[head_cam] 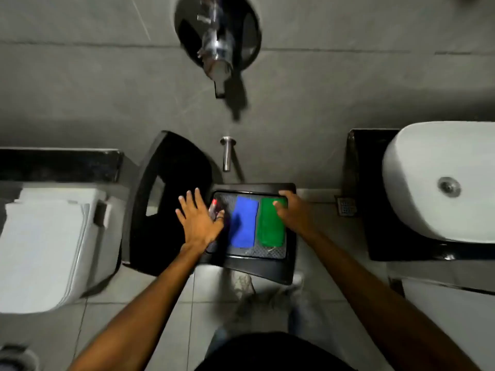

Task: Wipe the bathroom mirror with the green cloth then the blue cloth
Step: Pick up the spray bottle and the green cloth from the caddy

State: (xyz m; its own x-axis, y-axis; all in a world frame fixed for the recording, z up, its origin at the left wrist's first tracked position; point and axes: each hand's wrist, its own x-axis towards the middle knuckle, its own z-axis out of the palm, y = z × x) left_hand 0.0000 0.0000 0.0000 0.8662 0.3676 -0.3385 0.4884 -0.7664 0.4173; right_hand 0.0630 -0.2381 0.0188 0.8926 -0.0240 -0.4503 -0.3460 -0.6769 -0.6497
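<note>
A folded green cloth [269, 228] and a folded blue cloth [242, 223] lie flat side by side in a black tray [291, 236], the blue one on the left. My right hand [294, 210] is at the far end of the green cloth, thumb pressed on top and fingers curled over its far edge by the tray rim. My left hand [198, 220] hovers with fingers spread over the tray's left edge, partly covering a small bottle with a red cap [214, 206]. No mirror is in view.
The tray rests on a black stool [166, 183] against the grey tiled wall. A white toilet [40, 236] stands at left, a white basin [442, 183] on a black counter at right. A chrome tap fitting [219, 49] and a spout [227, 153] stick out of the wall.
</note>
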